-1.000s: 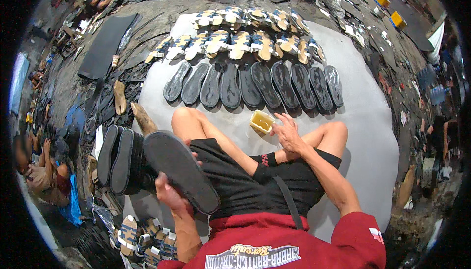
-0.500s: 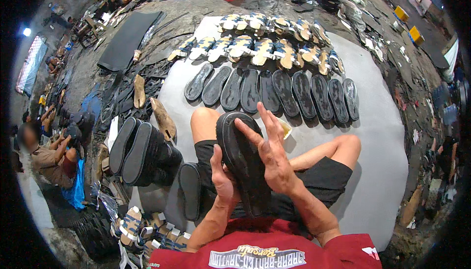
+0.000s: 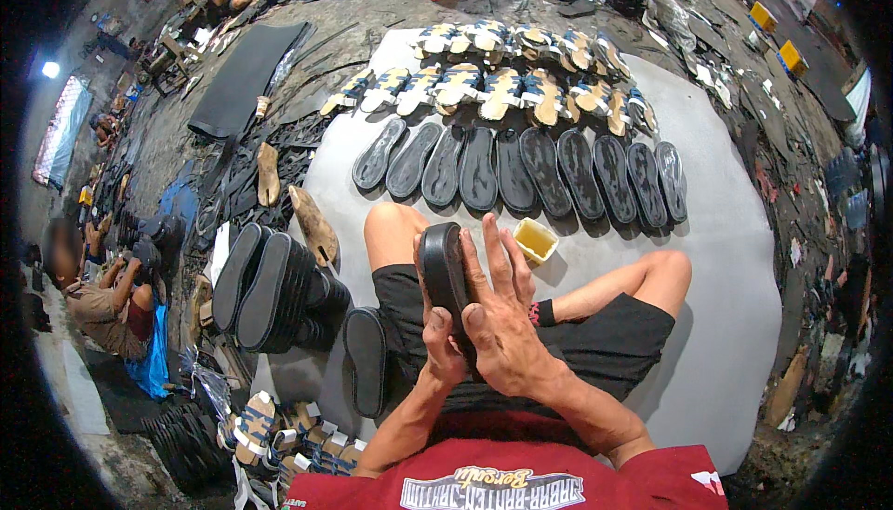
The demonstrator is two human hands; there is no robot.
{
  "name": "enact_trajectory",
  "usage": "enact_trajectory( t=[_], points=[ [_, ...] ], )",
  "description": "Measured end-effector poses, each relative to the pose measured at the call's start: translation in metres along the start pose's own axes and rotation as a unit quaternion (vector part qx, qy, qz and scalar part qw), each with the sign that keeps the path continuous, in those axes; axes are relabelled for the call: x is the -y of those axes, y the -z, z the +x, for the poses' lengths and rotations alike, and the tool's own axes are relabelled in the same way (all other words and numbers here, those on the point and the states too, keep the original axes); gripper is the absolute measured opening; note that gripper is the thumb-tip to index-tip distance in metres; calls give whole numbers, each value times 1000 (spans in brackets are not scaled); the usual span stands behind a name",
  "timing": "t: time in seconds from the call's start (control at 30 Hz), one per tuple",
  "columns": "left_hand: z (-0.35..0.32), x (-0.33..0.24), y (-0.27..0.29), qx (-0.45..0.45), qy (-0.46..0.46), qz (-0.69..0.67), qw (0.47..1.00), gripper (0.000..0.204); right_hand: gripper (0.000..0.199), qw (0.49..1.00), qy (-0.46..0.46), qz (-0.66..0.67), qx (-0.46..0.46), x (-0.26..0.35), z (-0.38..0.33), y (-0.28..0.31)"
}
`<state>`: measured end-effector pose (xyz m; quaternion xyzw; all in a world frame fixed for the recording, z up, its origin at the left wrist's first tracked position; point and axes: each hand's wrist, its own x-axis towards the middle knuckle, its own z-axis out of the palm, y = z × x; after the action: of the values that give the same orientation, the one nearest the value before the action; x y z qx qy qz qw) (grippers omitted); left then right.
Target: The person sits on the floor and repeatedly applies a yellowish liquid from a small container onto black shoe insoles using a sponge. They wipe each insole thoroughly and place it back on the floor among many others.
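Observation:
A thick black shoe sole (image 3: 445, 273) is tipped up on its edge above my lap. My left hand (image 3: 441, 347) grips it from the left and below, thumb along its near part; the other fingers are mostly hidden behind it. Against its right face lies my right hand (image 3: 507, 333), fingers stretched out and spread, thumb near the lower end. Just beyond those fingers stands a small tub (image 3: 537, 241) with yellowish contents. A single black sole (image 3: 365, 361) rests by my left thigh, near a stack of black soles (image 3: 270, 291).
Past my knees, a row of shiny wet-looking black soles (image 3: 479, 170) lies on the pale grey sheet (image 3: 721, 259). Rows of strapped sandal uppers (image 3: 460, 88) are behind it. Wooden shoe lasts (image 3: 313, 223) lie at the left. A co-worker (image 3: 107, 301) sits far left.
The sole has turned from showing its broad face to standing on edge. My right hand has moved lower and leftward, its thumb now on the sole, and the tub is more exposed.

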<state>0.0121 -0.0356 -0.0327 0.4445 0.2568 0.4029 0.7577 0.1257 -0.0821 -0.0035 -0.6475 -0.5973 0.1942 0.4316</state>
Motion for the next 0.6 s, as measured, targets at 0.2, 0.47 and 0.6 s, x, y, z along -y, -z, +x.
enact_trajectory(
  t=[0.2,0.47,0.6],
  points=[
    [-4,3,7,10,63,-43,997,83,75,998,-15,-63,14,3,4,6],
    [-3,-13,-1,-63,87,-37,994,68,69,990,11,-139,26,-6,9,11],
    [2,-18,1,-35,58,10,998,67,66,985,-1,-165,46,-12,10,15]
  ],
)
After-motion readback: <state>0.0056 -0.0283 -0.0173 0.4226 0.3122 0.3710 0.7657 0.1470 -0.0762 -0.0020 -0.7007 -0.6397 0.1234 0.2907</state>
